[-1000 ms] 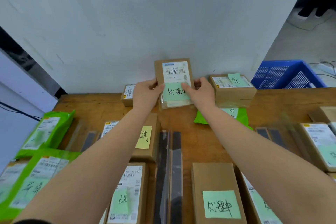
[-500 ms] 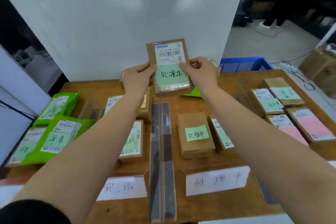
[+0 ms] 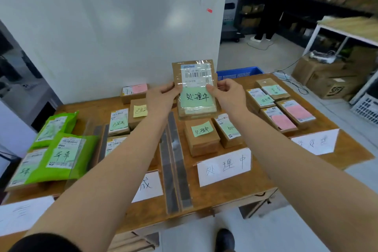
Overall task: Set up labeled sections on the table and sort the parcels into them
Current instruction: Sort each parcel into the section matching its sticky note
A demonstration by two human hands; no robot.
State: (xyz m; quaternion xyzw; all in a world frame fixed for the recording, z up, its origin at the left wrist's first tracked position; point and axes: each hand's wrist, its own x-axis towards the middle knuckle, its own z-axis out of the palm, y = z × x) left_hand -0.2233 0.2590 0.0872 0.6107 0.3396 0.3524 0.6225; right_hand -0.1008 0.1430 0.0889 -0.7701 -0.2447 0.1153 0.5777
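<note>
I hold a flat brown parcel (image 3: 195, 88) upright above the wooden table (image 3: 231, 196), with a barcode label and a green note reading 处理中. My left hand (image 3: 163, 99) grips its left edge and my right hand (image 3: 229, 94) its right edge. It hangs over the middle section, above two brown boxes with green notes (image 3: 201, 137). A white section sign reading 处理中 (image 3: 224, 166) lies at the front. Dark strips (image 3: 173, 161) divide the sections. Another sign ending in 成 (image 3: 148, 186) is partly hidden by my left arm.
Green mailer bags (image 3: 61, 155) lie at the left, brown boxes with yellow and green notes (image 3: 126, 118) behind my left arm. Boxes with pink and green notes (image 3: 282, 108) sit at right near a third sign (image 3: 315, 141). A blue crate (image 3: 239, 72) stands behind; a person stands by far shelves.
Both hands have drawn the parcel back from the table's far edge toward the middle section, still held upright. My head has pulled back, so more of the table and room shows.
</note>
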